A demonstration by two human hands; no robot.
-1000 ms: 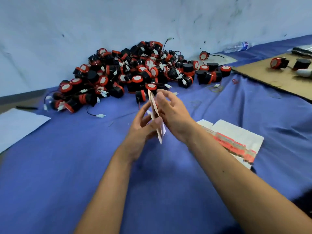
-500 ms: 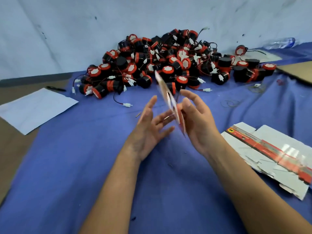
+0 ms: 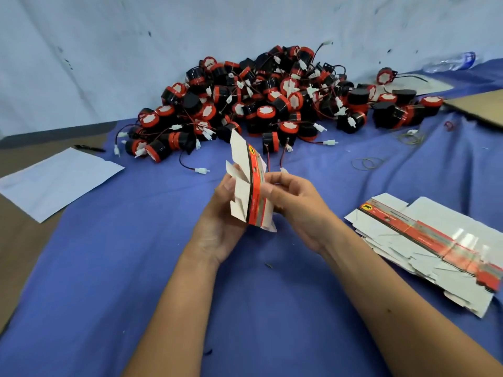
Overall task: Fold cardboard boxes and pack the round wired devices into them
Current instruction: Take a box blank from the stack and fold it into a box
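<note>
The flat box blank [image 3: 249,186], edge-on a moment ago, now faces up above the desk [image 3: 109,268], left hand [image 3: 220,221] and right hand [image 3: 294,202] both gripping it, so folding can begin.

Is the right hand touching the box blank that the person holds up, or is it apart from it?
Touching. The head view shows the right hand pinching the flat box blank at its red strip, thumb lying on the strip.

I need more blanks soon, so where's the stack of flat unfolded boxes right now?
In the head view, the stack of flat boxes lies on the blue cloth at the right, just beyond the right forearm, nearer than the device pile.
</note>
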